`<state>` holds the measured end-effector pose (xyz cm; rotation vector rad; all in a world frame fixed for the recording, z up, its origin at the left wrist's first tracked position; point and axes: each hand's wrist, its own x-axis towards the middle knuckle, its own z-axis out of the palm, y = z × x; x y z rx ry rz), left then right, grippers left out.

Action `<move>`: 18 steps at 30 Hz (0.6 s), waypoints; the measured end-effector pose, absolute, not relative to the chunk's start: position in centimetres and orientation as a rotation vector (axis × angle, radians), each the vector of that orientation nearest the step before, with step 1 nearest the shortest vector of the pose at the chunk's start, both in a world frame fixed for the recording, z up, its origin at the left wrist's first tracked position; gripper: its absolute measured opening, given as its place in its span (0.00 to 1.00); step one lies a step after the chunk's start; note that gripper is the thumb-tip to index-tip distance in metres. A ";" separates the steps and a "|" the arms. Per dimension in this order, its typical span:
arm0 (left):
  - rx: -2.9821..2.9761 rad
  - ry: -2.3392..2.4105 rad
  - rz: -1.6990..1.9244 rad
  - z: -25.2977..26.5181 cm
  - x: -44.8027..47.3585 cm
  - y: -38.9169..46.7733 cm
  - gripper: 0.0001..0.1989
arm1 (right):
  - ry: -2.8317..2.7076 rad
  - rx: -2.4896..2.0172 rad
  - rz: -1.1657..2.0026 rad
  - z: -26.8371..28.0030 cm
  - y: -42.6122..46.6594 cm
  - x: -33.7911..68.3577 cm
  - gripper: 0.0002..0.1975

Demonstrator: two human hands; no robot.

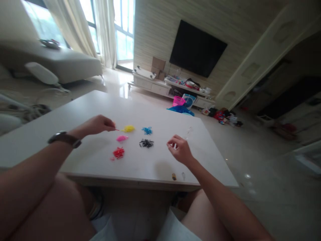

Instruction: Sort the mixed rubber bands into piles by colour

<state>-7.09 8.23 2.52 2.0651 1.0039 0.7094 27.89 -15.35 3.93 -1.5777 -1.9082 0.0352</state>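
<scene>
My left hand (101, 124) reaches over the far left part of the white table (82, 113), its fingertips pinched on a thin pink strip that points toward the yellow pile (129, 128). Just below that hand lies a pink pile (121, 138), with a red pile (118, 153) of small strips nearer to me. A blue pile (147, 130) and a black pile (146, 143) sit between my two hands. Above the table at the right, my right hand (180, 149) has thumb and fingers brought together; whatever they may hold is too small to tell.
Thin clear pieces (189, 132) lie beyond my right hand. Close to the front edge are a small brown-yellow object (174, 176) and a small clear one (183, 175). A pink basket (179, 100) and a TV cabinet (160, 89) stand past the table.
</scene>
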 end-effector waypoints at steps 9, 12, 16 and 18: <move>2.094 1.004 0.086 -0.4 -6.4 8.2 0.09 | -1.959 -1.525 0.056 3.9 -14.6 27.7 0.07; 2.113 0.929 0.040 -1.8 -5.4 8.5 0.09 | -1.979 -1.543 0.045 3.7 -14.4 27.6 0.07; 2.120 0.891 -0.056 -2.8 -5.0 8.2 0.11 | -2.003 -1.564 0.042 3.4 -14.1 27.6 0.07; 2.078 0.943 -0.074 -2.8 -5.3 8.6 0.13 | -2.008 -1.573 0.042 3.3 -14.1 27.6 0.07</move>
